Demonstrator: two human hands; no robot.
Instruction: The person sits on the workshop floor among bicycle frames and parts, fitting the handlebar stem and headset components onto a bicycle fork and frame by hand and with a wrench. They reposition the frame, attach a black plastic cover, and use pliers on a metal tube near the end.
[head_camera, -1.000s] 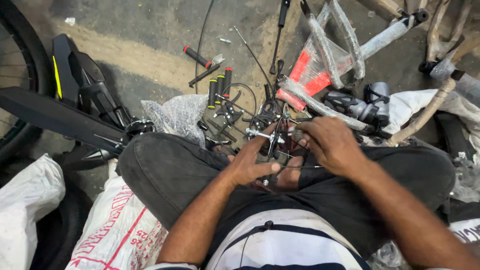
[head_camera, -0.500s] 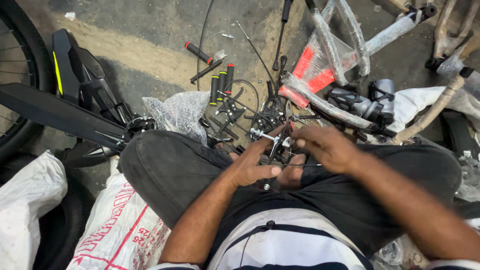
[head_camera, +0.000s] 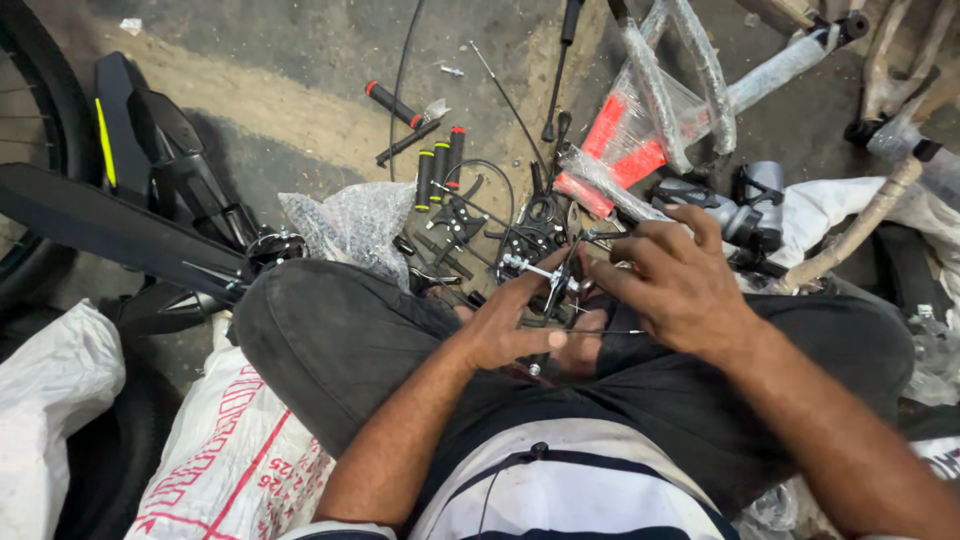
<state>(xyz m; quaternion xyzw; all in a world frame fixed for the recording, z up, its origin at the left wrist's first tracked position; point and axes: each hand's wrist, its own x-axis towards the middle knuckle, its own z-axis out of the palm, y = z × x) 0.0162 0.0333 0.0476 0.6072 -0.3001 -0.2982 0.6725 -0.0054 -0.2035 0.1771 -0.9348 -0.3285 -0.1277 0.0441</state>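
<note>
Metal brake caliper sat clenched between both hands above the person's lap: left hand gripped its lower arm, right hand pinched its top, just beside the plastic-wrapped bicycle frame

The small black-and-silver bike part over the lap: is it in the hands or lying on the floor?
In the hands. The left hand grips the small bike part from below, the right hand pinches it from above, off the floor.
</note>
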